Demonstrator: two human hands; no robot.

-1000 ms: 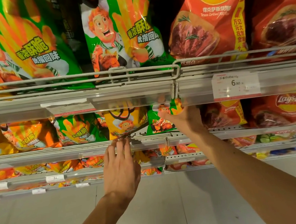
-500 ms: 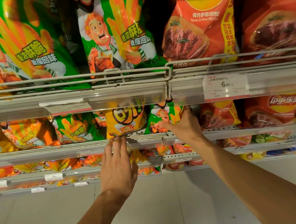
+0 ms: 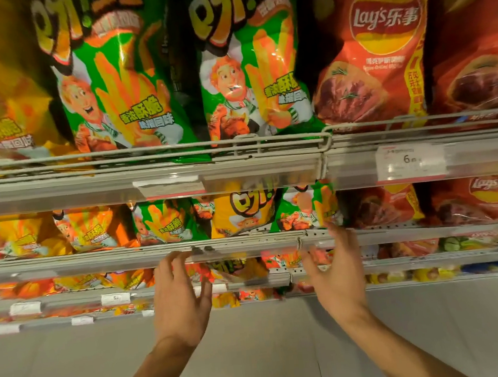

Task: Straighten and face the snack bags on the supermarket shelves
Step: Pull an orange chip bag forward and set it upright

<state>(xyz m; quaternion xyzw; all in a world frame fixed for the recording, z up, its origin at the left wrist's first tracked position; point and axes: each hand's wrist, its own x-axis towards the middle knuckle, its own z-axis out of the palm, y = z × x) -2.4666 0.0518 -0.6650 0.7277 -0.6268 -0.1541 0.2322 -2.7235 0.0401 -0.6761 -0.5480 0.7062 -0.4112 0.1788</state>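
snack bags fill four wire-fronted shelves, and the ones in play sit on the second shelf down: a yellow bag (image 3: 245,211) with a green bag (image 3: 306,208) just to its right, both standing behind the shelf rail (image 3: 96,259). the left hand (image 3: 180,295) hangs in front of that rail with fingers loosely spread and holding nothing; its fingertips are near the rail, though blur hides whether they touch. the right hand (image 3: 336,274) is also spread and empty, its fingertips up near the foot of the green bag.

to do this step well, i judge the hands should go in from both sides of a bag, take it low by the edges, square it so the printed front faces out, and draw it forward until it meets the rail. the yellow bag stands among green ones, so it probably belongs with the yellow bags further left. puffy bags slip and tip, so a light, even touch is best.

readable writing: the red bag (image 3: 379,42) on the top shelf says "lay's" with chinese characters, and another red bag (image 3: 485,196) below repeats the logo. a price tag (image 3: 411,162) starts with "6"; the rest is blurred. the green fries bag (image 3: 122,88) carries chinese text and a cartoon chef.
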